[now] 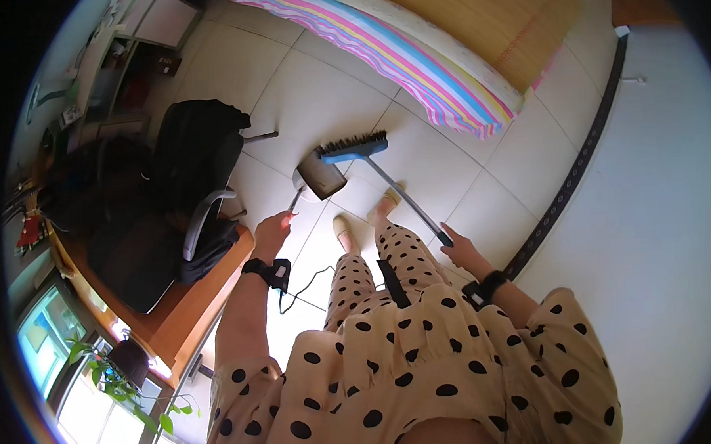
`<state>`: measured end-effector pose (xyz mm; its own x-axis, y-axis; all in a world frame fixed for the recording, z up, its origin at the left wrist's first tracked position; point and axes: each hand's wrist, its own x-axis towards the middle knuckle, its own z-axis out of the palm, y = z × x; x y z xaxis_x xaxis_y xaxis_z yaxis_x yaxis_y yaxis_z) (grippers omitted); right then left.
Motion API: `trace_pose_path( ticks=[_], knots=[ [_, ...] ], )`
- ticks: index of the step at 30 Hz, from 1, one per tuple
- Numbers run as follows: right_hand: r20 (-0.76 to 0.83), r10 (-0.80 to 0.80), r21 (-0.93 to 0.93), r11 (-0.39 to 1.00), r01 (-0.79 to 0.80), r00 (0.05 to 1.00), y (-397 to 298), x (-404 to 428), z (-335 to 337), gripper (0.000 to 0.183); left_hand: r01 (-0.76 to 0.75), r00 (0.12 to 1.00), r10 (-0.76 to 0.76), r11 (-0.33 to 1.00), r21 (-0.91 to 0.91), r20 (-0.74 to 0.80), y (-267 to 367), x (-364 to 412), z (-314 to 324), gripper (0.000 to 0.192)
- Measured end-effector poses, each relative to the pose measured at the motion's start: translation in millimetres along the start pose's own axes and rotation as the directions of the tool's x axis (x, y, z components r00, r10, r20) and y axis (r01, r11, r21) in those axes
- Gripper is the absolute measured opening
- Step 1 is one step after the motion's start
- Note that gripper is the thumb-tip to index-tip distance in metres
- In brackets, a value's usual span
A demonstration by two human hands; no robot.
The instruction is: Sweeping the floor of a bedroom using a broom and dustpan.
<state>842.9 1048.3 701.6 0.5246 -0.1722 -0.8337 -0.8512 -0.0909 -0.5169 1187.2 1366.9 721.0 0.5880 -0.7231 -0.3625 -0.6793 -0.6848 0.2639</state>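
Observation:
My left hand is closed round the handle of a long-handled dustpan, whose pan is ahead of my feet, tilted with its dark hollow showing. In my right hand is the dark grip of a broom with a grey pole. The broom's blue and grey head is held at the pan's upper right edge, its dark bristles facing away from me. Whether the head touches the pan, I cannot tell. Each wrist wears a black strap with a small device.
Tiled floor lies ahead. A bed with a striped cover stands beyond. At left are a chair draped in black cloth, a wooden desk and a trailing potted plant. A white wall with dark skirting rises at right.

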Motion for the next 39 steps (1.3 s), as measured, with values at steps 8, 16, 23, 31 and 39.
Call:
trace_pose_path(
  ticks=[8, 16, 23, 31, 39],
  knots=[
    [-0.287, 0.215, 0.531, 0.847, -0.031, 0.934, 78, -14, -3, 0.048, 0.042, 0.999, -0.042, 0.997, -0.071, 0.008, 18, 25, 4, 0.017],
    [-0.374, -0.614, -0.048, 0.761, 0.646, 0.695, 77, 92, -48, 0.009, -0.009, 1.0, 0.01, 0.999, -0.044, 0.018, 50, 70, 9, 0.018],
    [0.056, 0.034, -0.102, 0.994, -0.028, 0.998, -4, 52, 102, 0.087, 0.044, 0.996, -0.043, 0.999, -0.003, 0.073, 56, 62, 19, 0.02],
    [0.043, 0.002, 0.259, 0.966, -0.013, 0.999, 3, -5, 94, 0.066, 0.028, 0.997, -0.027, 1.0, -0.009, 0.068, 71, 57, 16, 0.021],
    [-0.107, 0.059, 0.372, 0.928, -0.015, 0.992, 9, -8, -1, 0.066, 0.022, 0.997, -0.024, 1.0, 0.019, 0.08, 58, 57, 13, 0.02]
  ],
)
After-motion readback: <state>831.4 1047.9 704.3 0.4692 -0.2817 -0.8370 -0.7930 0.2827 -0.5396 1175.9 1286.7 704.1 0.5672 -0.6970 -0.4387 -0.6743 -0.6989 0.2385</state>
